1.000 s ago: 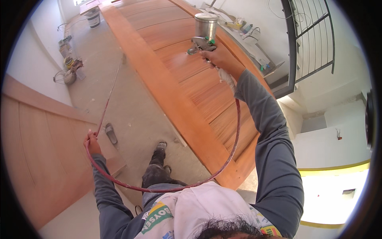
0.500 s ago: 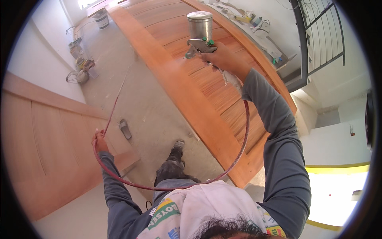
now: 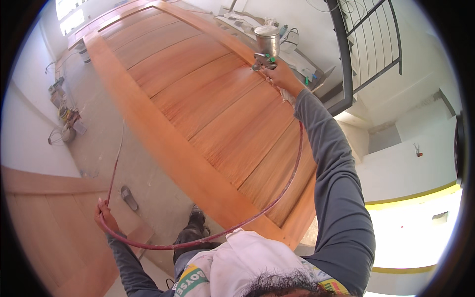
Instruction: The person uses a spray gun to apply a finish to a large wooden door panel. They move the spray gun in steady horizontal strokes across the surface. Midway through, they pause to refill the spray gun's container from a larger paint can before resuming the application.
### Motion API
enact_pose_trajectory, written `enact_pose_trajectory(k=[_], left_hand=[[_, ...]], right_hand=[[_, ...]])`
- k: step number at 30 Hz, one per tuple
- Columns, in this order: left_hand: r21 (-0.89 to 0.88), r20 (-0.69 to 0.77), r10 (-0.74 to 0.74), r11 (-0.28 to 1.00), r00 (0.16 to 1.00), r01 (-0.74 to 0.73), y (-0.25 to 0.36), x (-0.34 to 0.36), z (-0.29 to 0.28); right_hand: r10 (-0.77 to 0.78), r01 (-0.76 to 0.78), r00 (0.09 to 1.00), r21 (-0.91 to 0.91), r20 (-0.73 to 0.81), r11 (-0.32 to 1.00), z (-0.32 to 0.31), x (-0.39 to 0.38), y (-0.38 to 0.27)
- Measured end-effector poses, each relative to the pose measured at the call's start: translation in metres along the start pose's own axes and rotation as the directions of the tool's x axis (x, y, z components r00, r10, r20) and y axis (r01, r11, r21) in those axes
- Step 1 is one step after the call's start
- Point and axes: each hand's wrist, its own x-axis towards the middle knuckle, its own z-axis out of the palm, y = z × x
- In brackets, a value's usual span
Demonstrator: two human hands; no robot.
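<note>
My right hand (image 3: 280, 76) grips a spray gun (image 3: 265, 61) with a metal cup (image 3: 267, 40) on top. It is over the far right side of a large wooden door panel (image 3: 198, 104) with an orange-brown finish. A pale mist shows at the nozzle, and parts of the boards look wet and darker. From the gun a red hose (image 3: 267, 210) curves back past my body to my left side. There my left hand (image 3: 106, 215) holds the hose closed in its fingers, and the hose runs on toward the floor.
A second, paler wooden panel (image 3: 54, 222) stands at the lower left. On the floor lie a slipper (image 3: 129, 197) and, by the left wall, some equipment (image 3: 67, 119). Beyond the door are a cluttered bench (image 3: 302, 62) and a dark metal railing (image 3: 341, 54).
The spray gun has moved across the boards to the door's far right edge. My view has shifted, showing more of the door's far end. My left hand still holds the hose.
</note>
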Motion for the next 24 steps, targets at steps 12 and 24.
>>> enact_pose_trajectory(k=[12, 24], left_hand=[[0.075, 0.144, 0.107, 0.99, 0.984, -0.118, 0.065, 0.006, 0.059], [0.011, 0.19, 0.245, 0.968, 0.951, -0.252, 0.038, -0.056, 0.007]], right_hand=[[-0.022, -0.072, 0.962, -0.33, -0.271, 0.941, -0.069, 0.077, 0.082], [0.038, -0.04, 0.999, -0.057, -0.034, 0.998, -0.04, -0.008, 0.033]])
